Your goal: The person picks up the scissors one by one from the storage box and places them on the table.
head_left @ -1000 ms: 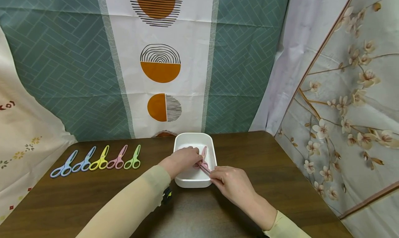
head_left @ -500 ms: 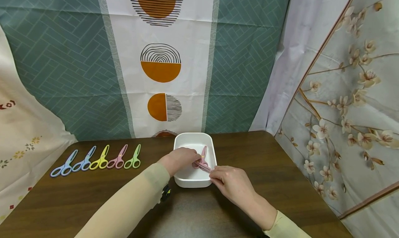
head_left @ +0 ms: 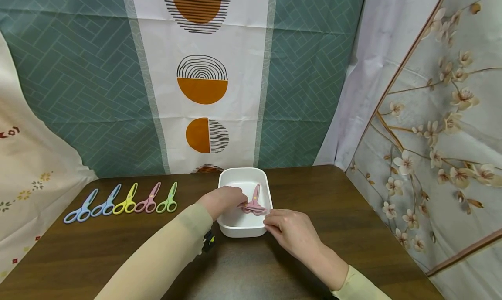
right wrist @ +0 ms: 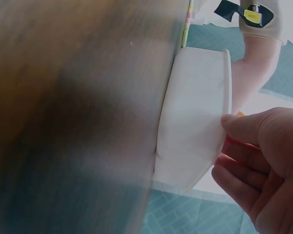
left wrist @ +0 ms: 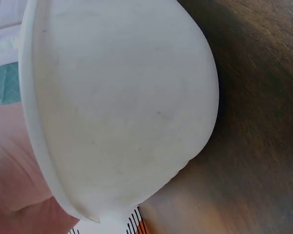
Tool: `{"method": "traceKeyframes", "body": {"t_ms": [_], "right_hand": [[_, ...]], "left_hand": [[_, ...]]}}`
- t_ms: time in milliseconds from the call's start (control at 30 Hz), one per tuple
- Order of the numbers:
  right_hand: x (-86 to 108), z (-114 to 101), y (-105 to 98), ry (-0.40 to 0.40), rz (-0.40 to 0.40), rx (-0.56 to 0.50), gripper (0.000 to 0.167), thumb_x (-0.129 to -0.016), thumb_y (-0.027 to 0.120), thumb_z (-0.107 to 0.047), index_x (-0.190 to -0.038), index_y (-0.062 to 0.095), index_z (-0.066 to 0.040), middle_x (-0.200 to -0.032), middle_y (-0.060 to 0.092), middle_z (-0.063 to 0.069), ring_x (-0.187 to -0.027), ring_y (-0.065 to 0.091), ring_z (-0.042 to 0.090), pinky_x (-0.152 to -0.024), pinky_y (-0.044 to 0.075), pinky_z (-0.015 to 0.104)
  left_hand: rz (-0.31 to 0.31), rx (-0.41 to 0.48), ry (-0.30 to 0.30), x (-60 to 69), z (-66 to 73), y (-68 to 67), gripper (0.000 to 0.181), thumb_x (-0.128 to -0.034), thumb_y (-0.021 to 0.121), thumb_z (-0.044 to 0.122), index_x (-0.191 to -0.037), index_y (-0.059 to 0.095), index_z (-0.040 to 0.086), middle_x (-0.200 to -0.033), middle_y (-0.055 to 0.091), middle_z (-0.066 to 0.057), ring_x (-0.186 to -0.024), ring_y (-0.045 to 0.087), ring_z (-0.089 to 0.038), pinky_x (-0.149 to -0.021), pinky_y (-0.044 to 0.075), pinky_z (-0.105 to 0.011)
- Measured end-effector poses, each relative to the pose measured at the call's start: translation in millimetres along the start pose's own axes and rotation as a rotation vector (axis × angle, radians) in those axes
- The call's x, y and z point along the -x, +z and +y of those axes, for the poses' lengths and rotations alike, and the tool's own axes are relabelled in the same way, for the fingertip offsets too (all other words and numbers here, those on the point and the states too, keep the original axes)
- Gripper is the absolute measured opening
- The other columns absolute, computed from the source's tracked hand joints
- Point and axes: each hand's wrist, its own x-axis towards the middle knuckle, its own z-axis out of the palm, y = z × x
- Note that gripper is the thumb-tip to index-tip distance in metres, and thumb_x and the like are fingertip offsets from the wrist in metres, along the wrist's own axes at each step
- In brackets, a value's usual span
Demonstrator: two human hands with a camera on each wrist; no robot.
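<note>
Inside the white tray [head_left: 244, 233], one pair of pink scissors [head_left: 256, 194] lies with its blades toward the back. A second pink pair [head_left: 256, 209] lies crosswise over its handles. My left hand [head_left: 224, 200] reaches over the tray's left rim and holds the left end of the crosswise pair; its fingertips are hidden. At the front right corner my right hand [head_left: 290, 228] pinches the tray's rim, close to the right end of that pair. The right wrist view shows the thumb [right wrist: 246, 124] on the outside of the rim.
To the left, on the dark wooden table [head_left: 129, 252], a row of scissors includes blue [head_left: 81, 210], yellow [head_left: 127, 202], pink [head_left: 149, 200] and green [head_left: 168, 201] pairs. A patterned curtain [head_left: 204, 130] hangs behind the table.
My left hand has shifted slightly left, and the crosswise pink scissors have moved with it, now lying flatter across the other pair. My right hand stays at the rim.
</note>
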Motion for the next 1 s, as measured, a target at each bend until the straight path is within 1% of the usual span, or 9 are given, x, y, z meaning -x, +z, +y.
{"method": "traceKeyframes", "body": {"t_ms": [100, 233, 367, 467, 567, 633, 800, 867, 1000], "right_hand": [[-0.3, -0.6, 0.1, -0.002, 0.0, -0.004, 0.014, -0.087, 0.095, -0.013, -0.098, 0.087, -0.018, -0.103, 0.083, -0.006, -0.102, 0.079, 0.011, -0.082, 0.064, 0.037], [-0.3, -1.3, 0.0, -0.002, 0.001, -0.004, 0.015, -0.086, 0.095, -0.013, -0.098, 0.087, -0.017, -0.103, 0.082, -0.007, -0.102, 0.079, 0.012, -0.083, 0.064, 0.037], [-0.3, -1.6, 0.1, -0.006, 0.002, 0.001, 0.015, -0.086, 0.095, -0.013, -0.098, 0.087, -0.017, -0.102, 0.082, -0.007, -0.101, 0.078, 0.011, -0.083, 0.064, 0.037], [-0.4, -1.3, 0.1, -0.011, 0.005, 0.007, 0.015, -0.086, 0.095, -0.014, -0.098, 0.087, -0.017, -0.101, 0.082, -0.007, -0.102, 0.078, 0.011, -0.084, 0.064, 0.037], [-0.3, -0.8, -0.2, -0.014, 0.008, 0.013, 0.015, -0.086, 0.096, -0.014, -0.098, 0.087, -0.017, -0.102, 0.083, -0.007, -0.102, 0.079, 0.011, -0.085, 0.064, 0.037], [-0.3, -0.7, -0.4, -0.014, 0.006, 0.016, 0.016, -0.086, 0.096, -0.015, -0.099, 0.087, -0.017, -0.103, 0.083, -0.006, -0.103, 0.079, 0.012, -0.085, 0.064, 0.037], [-0.1, -0.8, -0.9, -0.007, -0.006, 0.014, 0.016, -0.086, 0.096, -0.015, -0.099, 0.087, -0.017, -0.103, 0.083, -0.006, -0.104, 0.079, 0.013, -0.086, 0.064, 0.038], [0.0, -0.8, -1.0, -0.006, -0.007, 0.014, 0.017, -0.085, 0.096, -0.015, -0.099, 0.087, -0.017, -0.103, 0.083, -0.005, -0.104, 0.079, 0.014, -0.086, 0.064, 0.038], [0.2, -0.5, -1.0, -0.007, -0.006, 0.015, 0.017, -0.085, 0.097, -0.014, -0.099, 0.087, -0.017, -0.103, 0.083, -0.005, -0.104, 0.079, 0.014, -0.086, 0.064, 0.038]], "left_hand": [[0.03, -0.036, 0.032, 2.0, -1.7, 2.0, 0.015, -0.1099, 0.065, 0.008, -0.118, 0.075, 0.017, -0.098, 0.064, -0.004, -0.088, 0.06, -0.024, -0.094, 0.056, -0.04], [0.031, 0.008, 0.01, 5.4, -2.9, 3.2, 0.012, -0.1102, 0.067, 0.015, -0.119, 0.075, 0.019, -0.104, 0.064, -0.006, -0.089, 0.061, -0.025, -0.095, 0.058, -0.043], [0.035, 0.012, 0.006, 7.8, -4.0, 4.9, 0.01, -0.1103, 0.067, 0.016, -0.116, 0.075, 0.019, -0.104, 0.06, -0.005, -0.087, 0.059, -0.024, -0.09, 0.057, -0.041], [0.05, -0.007, 0.027, 10.1, -4.1, 4.1, 0.007, -0.1099, 0.068, 0.015, -0.111, 0.075, 0.016, -0.1, 0.059, -0.004, -0.087, 0.058, -0.023, -0.087, 0.055, -0.039], [0.073, -0.021, 0.047, 11.6, -3.7, 2.4, 0.005, -0.108, 0.07, 0.013, -0.11, 0.075, 0.015, -0.101, 0.061, -0.003, -0.088, 0.059, -0.024, -0.089, 0.056, -0.039], [0.084, -0.03, 0.048, 11.7, -3.9, 2.5, 0.011, -0.1057, 0.073, 0.012, -0.115, 0.075, 0.017, -0.106, 0.064, -0.003, -0.092, 0.061, -0.024, -0.093, 0.058, -0.04], [0.122, -0.096, 0.049, 14.0, -4.1, 3.5, 0.039, -0.1014, 0.075, 0.003, -0.135, 0.074, 0.023, -0.121, 0.068, -0.005, -0.104, 0.065, -0.027, -0.098, 0.058, -0.041], [0.151, -0.123, 0.055, 16.0, -3.8, 3.4, 0.044, -0.1008, 0.074, 0.001, -0.138, 0.074, 0.025, -0.124, 0.07, -0.006, -0.107, 0.066, -0.029, -0.099, 0.058, -0.043], [0.229, -0.134, 0.063, 22.8, -2.8, 2.8, 0.046, -0.099, 0.073, -0.004, -0.135, 0.076, 0.025, -0.132, 0.07, -0.01, -0.112, 0.066, -0.033, -0.103, 0.057, -0.048]]}}
